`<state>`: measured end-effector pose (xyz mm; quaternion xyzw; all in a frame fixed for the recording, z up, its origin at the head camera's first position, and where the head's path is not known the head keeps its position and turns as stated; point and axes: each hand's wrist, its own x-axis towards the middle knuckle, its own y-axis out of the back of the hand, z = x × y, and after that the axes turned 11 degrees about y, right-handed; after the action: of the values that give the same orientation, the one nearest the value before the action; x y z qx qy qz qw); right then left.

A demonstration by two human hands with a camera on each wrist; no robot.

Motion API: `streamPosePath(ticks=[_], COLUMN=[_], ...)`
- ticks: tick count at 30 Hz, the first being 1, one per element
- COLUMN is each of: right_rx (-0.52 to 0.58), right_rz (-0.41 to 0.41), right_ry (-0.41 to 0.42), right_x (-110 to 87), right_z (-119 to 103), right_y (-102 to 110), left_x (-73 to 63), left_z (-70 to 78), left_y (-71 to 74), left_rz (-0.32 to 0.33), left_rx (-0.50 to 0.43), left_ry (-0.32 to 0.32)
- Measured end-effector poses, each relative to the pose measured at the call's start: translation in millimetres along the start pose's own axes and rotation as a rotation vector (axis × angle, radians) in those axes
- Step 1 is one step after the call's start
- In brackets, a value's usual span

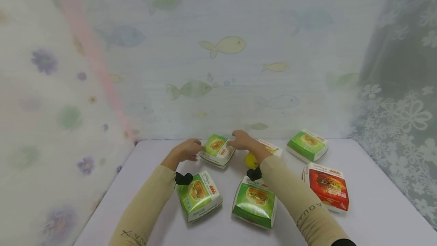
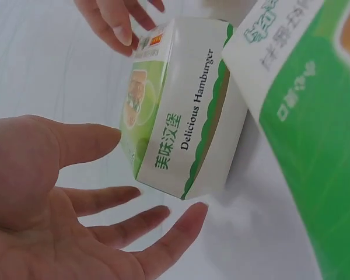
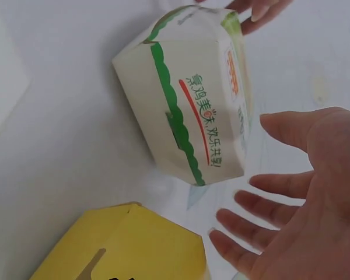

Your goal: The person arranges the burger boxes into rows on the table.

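At the back of the table stands a green and white hamburger box [image 1: 217, 148], with one hand at each side of it. My left hand [image 1: 187, 149] is at its left; in the left wrist view the thumb and fingers are spread near the box's corner, and I cannot tell whether they touch it. My right hand [image 1: 241, 141] is at its right. The right wrist view shows that hand's fingers [image 3: 265, 208] extended and apart, with a gap to the box's printed white side [image 3: 192, 111]. Neither hand holds anything.
Two green boxes, one left [image 1: 199, 195] and one right [image 1: 255, 202], lie nearer the front. A yellow-sided box [image 1: 251, 160] is partly hidden by the right arm. Another green box [image 1: 308, 145] and a red box [image 1: 328, 187] stand at right. A patterned curtain [image 1: 218, 67] hangs behind.
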<state>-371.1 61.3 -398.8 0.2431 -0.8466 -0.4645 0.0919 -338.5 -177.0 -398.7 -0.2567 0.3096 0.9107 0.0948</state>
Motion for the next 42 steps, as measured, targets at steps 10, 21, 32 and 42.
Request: streamPosePath(ticks=[10, 21, 32, 42], right_rx=[-0.009, -0.085, -0.123, -0.072], right_rz=[-0.075, -0.103, -0.147, -0.138], right_ry=[-0.011, 0.003, 0.003, -0.030], right_x=[-0.1, -6.1, -11.2, -8.9], right_z=[-3.8, -9.0, -6.4, -8.0], right_y=[-2.9, -6.4, 1.6, 1.9], left_x=[-1.4, 14.2, 16.4, -2.8], left_z=[2.6, 4.0, 5.2, 5.2], left_y=[-3.0, -3.4, -0.4, -5.0], left_rz=[-0.084, -0.094, -0.053, -0.059], left_rx=[-0.047, -0.084, -0.021, -0.006], left_ry=[0.052, 0.014, 0.011, 0.067])
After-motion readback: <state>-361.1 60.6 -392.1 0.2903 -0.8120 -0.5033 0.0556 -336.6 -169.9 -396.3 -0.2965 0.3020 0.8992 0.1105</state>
